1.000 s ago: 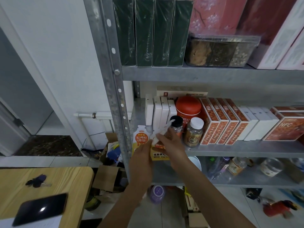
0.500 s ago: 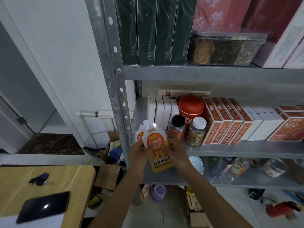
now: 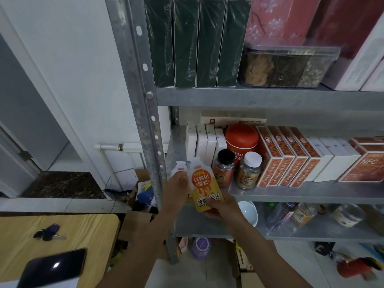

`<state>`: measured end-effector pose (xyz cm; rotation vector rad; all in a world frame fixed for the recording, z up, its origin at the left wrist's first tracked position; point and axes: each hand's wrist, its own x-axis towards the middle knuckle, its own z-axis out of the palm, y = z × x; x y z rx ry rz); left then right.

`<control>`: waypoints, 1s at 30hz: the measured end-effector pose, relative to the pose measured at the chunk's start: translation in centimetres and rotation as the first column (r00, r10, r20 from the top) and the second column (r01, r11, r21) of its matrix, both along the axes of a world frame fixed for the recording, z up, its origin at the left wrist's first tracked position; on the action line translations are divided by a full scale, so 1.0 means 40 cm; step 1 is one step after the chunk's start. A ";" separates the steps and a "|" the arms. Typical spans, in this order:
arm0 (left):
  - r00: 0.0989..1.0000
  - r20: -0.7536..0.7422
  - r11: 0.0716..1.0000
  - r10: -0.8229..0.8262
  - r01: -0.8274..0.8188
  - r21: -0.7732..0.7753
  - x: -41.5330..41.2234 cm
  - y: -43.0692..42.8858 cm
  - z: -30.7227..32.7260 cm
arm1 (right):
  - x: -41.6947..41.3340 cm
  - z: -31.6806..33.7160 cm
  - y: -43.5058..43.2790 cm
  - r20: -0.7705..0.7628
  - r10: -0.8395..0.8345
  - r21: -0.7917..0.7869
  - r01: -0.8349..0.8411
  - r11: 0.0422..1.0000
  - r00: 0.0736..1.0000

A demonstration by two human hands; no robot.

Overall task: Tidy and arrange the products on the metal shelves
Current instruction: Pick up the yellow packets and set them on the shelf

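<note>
1. The left hand [image 3: 176,191] and the right hand [image 3: 223,208] were both raised at the left end of the middle shelf [image 3: 311,196], just in front of its edge.
2. The right grip pinched the bottom of the front pouch [image 3: 204,182], an orange and yellow drink sachet held upright with its label facing the camera.
3. The left grip was wrapped around the rear pouch [image 3: 180,169], which overlapped the front one and showed only its white top.
4. Neither pouch rested on the shelf; both were in the air, near the black-capped jar [image 3: 224,169].
5. Much of the shelving already looked orderly: the dark green boxes [image 3: 197,42] stood in a row on the top shelf, and the orange boxes [image 3: 286,156] and the white boxes [image 3: 204,142] were lined up neatly on the middle one.
6. The white-capped jar [image 3: 249,171] and the red canister [image 3: 242,138] stood upright beside them.
7. Judging by this, the two pouches were the loose items to be placed, probably in the gap at the left front of the middle shelf.
8. The lower shelf [image 3: 311,235] looked least sorted, with a bowl [image 3: 248,210] and scattered jars, so that part likely remained to be done.
</note>
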<state>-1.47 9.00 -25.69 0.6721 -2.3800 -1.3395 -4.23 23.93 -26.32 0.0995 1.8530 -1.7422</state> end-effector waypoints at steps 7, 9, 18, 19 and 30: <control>0.871 0.468 0.693 -0.151 0.431 -0.578 0.033 -0.032 -0.130 | -0.032 -0.042 -0.027 -0.429 0.117 0.391 0.067 0.918 0.896; 0.850 0.511 0.671 -0.129 0.455 -0.586 0.036 -0.031 -0.127 | -0.028 -0.060 -0.022 -0.498 0.263 0.624 0.130 0.771 0.826; 0.842 0.530 0.595 -0.101 0.478 -0.646 0.040 -0.035 -0.134 | -0.071 -0.120 -0.038 -0.636 0.744 0.770 0.227 0.596 0.203; 0.849 0.517 0.591 -0.109 0.474 -0.653 0.041 -0.036 -0.132 | -0.073 -0.122 -0.040 -0.609 0.769 0.791 0.220 0.571 0.197; 0.935 0.299 0.585 -0.192 0.354 -0.730 0.089 -0.039 -0.108 | -0.082 -0.094 -0.046 -0.466 0.804 0.869 0.020 0.494 0.369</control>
